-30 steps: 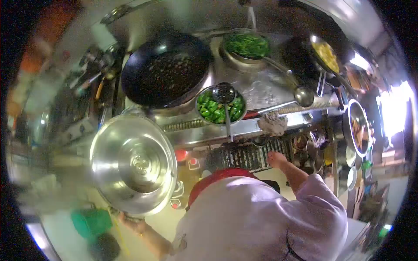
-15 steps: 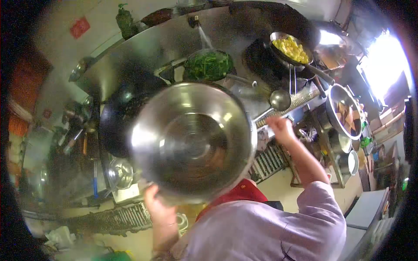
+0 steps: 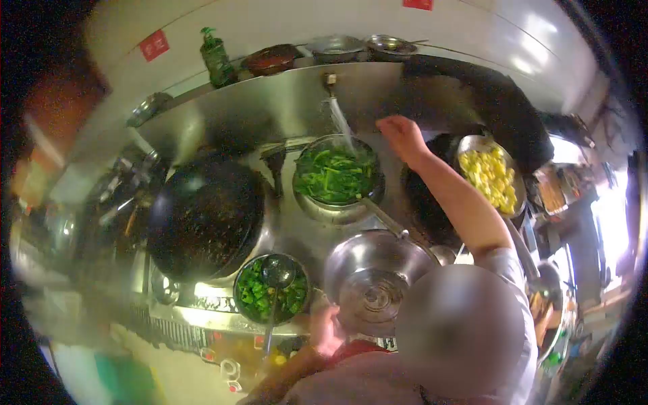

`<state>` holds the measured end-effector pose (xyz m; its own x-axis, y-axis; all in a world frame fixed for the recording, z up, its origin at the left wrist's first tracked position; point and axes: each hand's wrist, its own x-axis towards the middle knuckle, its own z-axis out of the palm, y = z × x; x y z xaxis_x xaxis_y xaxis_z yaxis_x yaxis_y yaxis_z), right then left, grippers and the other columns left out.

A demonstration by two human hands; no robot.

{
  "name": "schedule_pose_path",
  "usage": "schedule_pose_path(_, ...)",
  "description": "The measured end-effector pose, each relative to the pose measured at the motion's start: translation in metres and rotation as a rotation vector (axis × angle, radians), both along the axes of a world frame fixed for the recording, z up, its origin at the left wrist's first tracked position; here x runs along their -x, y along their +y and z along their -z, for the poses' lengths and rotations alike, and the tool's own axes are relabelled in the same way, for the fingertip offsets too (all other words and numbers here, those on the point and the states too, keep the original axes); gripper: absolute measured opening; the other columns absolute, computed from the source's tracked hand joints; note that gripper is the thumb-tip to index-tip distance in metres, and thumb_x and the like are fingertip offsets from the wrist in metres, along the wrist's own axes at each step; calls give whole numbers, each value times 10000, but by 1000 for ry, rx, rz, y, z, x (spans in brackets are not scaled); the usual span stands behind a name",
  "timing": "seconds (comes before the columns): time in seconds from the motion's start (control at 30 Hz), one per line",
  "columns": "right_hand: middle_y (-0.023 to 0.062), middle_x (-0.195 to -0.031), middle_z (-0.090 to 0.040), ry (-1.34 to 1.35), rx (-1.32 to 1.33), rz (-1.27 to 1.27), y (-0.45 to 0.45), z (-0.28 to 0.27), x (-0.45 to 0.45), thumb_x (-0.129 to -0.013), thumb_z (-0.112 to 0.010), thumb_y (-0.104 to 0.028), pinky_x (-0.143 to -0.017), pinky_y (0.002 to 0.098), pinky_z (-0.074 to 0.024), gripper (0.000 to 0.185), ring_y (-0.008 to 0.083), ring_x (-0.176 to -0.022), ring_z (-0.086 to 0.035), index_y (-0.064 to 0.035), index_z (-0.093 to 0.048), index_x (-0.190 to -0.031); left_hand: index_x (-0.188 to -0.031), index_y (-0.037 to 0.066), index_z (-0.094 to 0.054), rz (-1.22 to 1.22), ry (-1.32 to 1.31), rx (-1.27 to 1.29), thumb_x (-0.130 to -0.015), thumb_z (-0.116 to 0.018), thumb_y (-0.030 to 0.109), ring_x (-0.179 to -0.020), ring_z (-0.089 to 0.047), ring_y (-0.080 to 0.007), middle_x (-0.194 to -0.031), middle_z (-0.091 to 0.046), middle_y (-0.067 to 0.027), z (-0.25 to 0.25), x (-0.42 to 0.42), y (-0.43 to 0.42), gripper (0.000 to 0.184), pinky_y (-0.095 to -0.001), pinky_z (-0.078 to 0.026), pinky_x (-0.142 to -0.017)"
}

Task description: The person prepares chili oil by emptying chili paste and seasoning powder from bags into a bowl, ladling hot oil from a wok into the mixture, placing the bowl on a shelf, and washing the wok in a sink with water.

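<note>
My left hand [image 3: 327, 331] grips the rim of a large steel bowl [image 3: 373, 253], which is tilted so that I look into it. Only a wet sheen shows on its bottom. My right hand [image 3: 403, 138] is raised in the air, fingers loosely stretched to the left, holding nothing. Near it, water [image 3: 341, 120] runs from a faucet [image 3: 330, 79] on the back wall into a pan of green vegetables [image 3: 335, 172]. Left of the steel bowl stands a bowl of chopped greens [image 3: 250, 290] with a ladle [image 3: 277, 271] in it.
A large dark wok [image 3: 206, 219] is at the left. At the right, a pan holds yellow chunks [image 3: 487, 177]. A green pump bottle [image 3: 216, 61] and several bowls stand on the back ledge. A blurred round patch [image 3: 466, 331] hides the lower right.
The steel bowl has moved down and right, away from the camera. My right hand has risen from the counter's front edge toward the faucet. The bowl of chopped greens now shows.
</note>
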<state>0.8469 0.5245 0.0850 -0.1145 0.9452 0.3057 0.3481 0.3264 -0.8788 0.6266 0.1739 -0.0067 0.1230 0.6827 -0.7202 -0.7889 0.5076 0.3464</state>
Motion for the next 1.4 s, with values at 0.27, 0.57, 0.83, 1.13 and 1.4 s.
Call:
schedule_pose_path(0.27, 64, -1362, -353, 363, 212, 52, 156, -18, 75, -815, -611, -370, -903, 428, -422, 643, 254, -1246, -342, -152, -346, -1358, -842, 177, -525, -126, -20, 8, -802, -586, 138, -508, -411, -70, -631, -454, 53, 102, -18, 14, 83, -258, -327, -467)
schedule_pose_path(0.57, 71, -1055, -512, 728, 349, -154, 256, 1, 83, -867, -526, -463, -877, 418, -396, 498, 246, -992, -500, -96, -435, -1191, -815, 116, -556, 10, 327, -142, -851, -558, 146, -445, -471, -69, -574, -517, 31, 77, -11, 17, 47, -233, -356, -376)
schedule_pose_path(0.83, 84, -1126, -534, 312, 257, 166, 181, 6, 149, -871, -538, -355, -883, 318, -392, 477, 216, -1057, -489, -59, -446, -1234, -1050, 34, -499, 75, 573, -66, -768, -642, 140, -765, -586, -217, -879, -591, -110, 138, 19, -64, 333, -345, -479, -659)
schedule_pose_path(1.13, 112, -1207, -489, 244, 71, 4, 67, -18, 97, -857, -517, -415, -915, 349, -363, 582, 238, -1123, -437, -43, -426, -1295, -1374, -7, -200, 945, 1607, -411, -699, -644, 114, -975, -504, -420, -1091, -486, -260, 127, 26, -43, 817, -475, -443, -813)
schedule_pose_path(1.4, 72, -1185, -504, 131, -312, 339, -236, 56, 12, -835, -538, -28, -902, 305, -398, 405, 161, -1065, -477, -28, -435, -1227, -1361, 1, -252, 804, 1646, -766, -742, -619, 185, -1141, -410, -434, -1244, -411, -283, 125, 58, -100, 742, -459, -373, -950)
